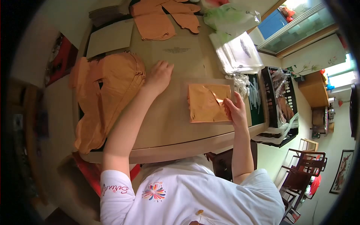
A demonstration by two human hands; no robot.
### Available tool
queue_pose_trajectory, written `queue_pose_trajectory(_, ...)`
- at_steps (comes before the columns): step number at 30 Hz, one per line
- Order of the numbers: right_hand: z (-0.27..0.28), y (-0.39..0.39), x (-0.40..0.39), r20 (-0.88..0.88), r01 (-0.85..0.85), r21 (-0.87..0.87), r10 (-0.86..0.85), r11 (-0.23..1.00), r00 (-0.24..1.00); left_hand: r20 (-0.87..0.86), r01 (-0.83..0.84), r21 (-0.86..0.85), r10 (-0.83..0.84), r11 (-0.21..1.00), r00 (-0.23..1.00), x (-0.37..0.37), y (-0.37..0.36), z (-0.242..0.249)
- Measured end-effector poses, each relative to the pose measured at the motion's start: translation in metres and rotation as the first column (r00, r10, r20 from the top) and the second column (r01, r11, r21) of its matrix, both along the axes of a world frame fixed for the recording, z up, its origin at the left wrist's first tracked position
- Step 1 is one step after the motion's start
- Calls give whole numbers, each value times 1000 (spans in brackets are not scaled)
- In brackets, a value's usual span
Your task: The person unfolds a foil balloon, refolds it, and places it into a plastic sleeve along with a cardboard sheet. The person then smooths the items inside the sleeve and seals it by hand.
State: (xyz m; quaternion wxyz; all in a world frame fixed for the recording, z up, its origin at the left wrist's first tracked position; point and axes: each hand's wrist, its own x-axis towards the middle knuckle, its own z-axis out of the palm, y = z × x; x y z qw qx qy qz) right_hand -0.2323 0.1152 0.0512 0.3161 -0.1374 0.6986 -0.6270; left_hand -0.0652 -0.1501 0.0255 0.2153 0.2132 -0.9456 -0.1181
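My right hand grips the right edge of a folded orange cloth piece. A clear plastic margin shows around that piece, with its top edge just above the cloth. Over the middle of the table, my left hand has its fingers bent and drawn together, fingertips down. It lies at the lower left of a flat clear plastic bag with small printed lines; what is under the fingertips is hidden. Left of that hand, a large pile of orange cloth pieces reaches to the table's near edge.
More orange cloth lies at the back, beside a grey-brown board. At the back right are a stack of clear bags and a green plastic bag. White strings and clear strips lie near a black crate.
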Motion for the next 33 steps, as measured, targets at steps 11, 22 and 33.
queue_pose_trajectory(11, -6, 9, -15, -34, 17, -22, -17, 1000, 999, 358, 96, 2, -91, 995, 929, -24, -24, 16)
queue_pose_trajectory(22, -23, 2, -17, -35, 51, 26, -51, 998, 998, 255, 109, -153, -68, 982, 965, -29, -19, 1)
queue_pose_trajectory(33, -21, -17, 50, -136, -173, 195, 201, 966, 970, 35, 65, -74, -63, 995, 997, 33, 45, -3)
